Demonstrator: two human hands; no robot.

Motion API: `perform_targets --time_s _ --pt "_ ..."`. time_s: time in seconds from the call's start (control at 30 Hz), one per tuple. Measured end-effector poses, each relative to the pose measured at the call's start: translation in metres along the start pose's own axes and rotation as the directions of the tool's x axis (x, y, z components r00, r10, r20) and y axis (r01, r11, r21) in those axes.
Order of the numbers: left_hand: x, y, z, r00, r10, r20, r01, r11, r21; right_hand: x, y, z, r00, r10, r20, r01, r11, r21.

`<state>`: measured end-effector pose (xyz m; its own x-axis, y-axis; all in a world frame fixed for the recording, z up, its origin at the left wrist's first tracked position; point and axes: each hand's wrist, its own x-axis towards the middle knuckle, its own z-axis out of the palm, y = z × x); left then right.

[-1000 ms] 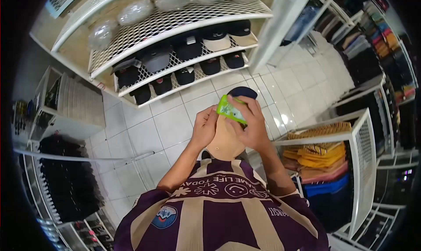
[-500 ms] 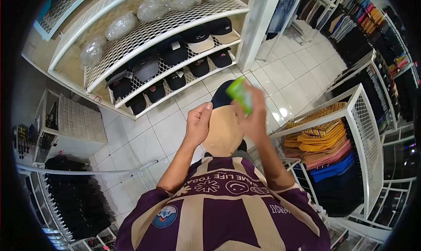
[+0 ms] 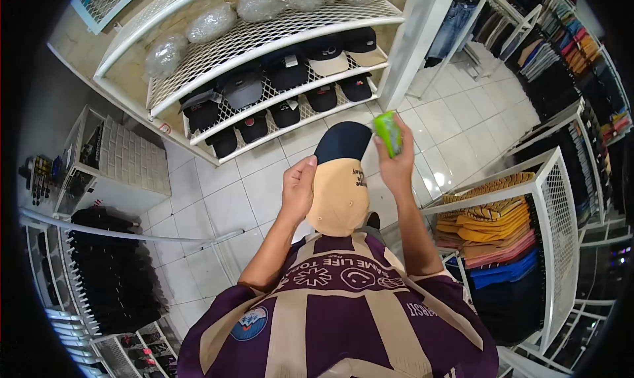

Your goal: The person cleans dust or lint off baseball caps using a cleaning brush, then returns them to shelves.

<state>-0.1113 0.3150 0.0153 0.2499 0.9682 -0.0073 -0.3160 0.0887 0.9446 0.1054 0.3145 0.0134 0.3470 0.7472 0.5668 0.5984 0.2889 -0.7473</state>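
A baseball cap (image 3: 340, 183) with a tan crown and a dark navy brim hangs in front of my chest, brim pointing away from me. My left hand (image 3: 299, 188) pinches its left edge where brim meets crown, thumb on top. Dark lettering shows on the crown's right side. Off to the right of the brim, my right hand (image 3: 397, 155) grips a bright green, palm-sized object (image 3: 388, 134) with a paler, patterned face; its exact kind I cannot make out. That hand is apart from the cap.
Ahead stands a white mesh shelf (image 3: 264, 44) with dark caps (image 3: 285, 71) below and plastic-wrapped bundles (image 3: 261, 5) on top. Folded shirts (image 3: 489, 226) fill a rack at right. Black garments (image 3: 112, 272) hang at left beside a metal rail (image 3: 132, 227).
My right hand has moved off the cap to the right with the green object, uncovering the lettering. My left hand keeps its hold. The view has shifted slightly.
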Motion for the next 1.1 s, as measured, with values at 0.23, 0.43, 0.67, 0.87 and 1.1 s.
perform_targets --time_s 0.23,0.43,0.67,0.87,1.1 --pt "-0.005 0.009 -0.008 0.973 -0.197 0.122 0.194 0.980 0.035 -0.001 0.005 -0.003 0.910 0.346 0.228 -0.371 0.436 0.820" --pt "0.001 0.020 -0.004 0.970 -0.224 0.096 0.237 0.959 -0.157 -0.001 -0.030 0.007 0.973 -0.027 0.229 -0.066 0.918 0.391" --pt "0.005 0.012 -0.015 0.999 -0.037 0.036 0.043 0.984 -0.172 0.013 -0.019 0.021 0.990 0.070 0.126 -0.098 0.968 0.231" --pt "0.009 0.016 -0.036 0.999 -0.045 0.005 0.046 0.979 -0.201 0.008 -0.064 0.021 0.836 -0.238 0.493 0.194 0.971 0.141" --pt "-0.002 0.019 -0.051 1.000 -0.020 -0.021 0.013 0.962 -0.274 0.008 -0.085 0.030 0.816 -0.363 0.450 0.299 0.931 0.208"
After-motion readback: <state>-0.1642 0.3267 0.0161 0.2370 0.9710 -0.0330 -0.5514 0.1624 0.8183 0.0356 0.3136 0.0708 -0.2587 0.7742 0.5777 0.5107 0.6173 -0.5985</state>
